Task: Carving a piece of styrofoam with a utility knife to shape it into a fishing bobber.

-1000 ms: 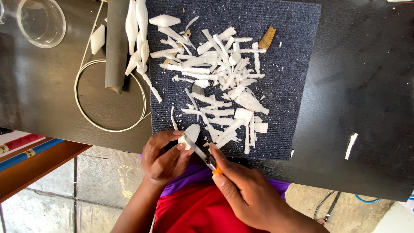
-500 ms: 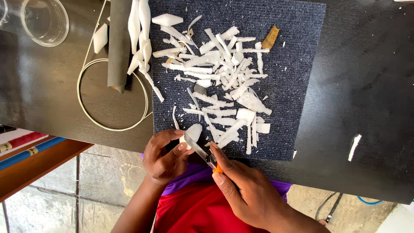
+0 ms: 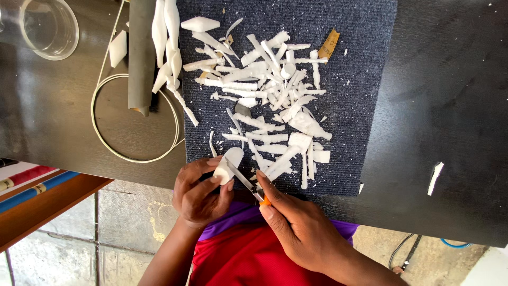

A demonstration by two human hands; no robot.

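**Whittling a white piece at the mat's near edge**

Left hand [image 3: 198,193] is closed around a small rounded white block of soft carving material [image 3: 228,165], thumb and fingers pinching it just over the near edge of the dark blue ribbed fabric mat [image 3: 365,106]. Right hand [image 3: 296,228] is clamped on a thin-bladed craft knife with an orange grip [image 3: 248,185], blade lying on the block's face. To do it well, I'd say: shallow angle, thin passes, left fingertips clear of the edge, chips falling on the mat. Block looks smooth, oval-ended, matt white, much like the pile of white shavings [image 3: 270,100] beyond it
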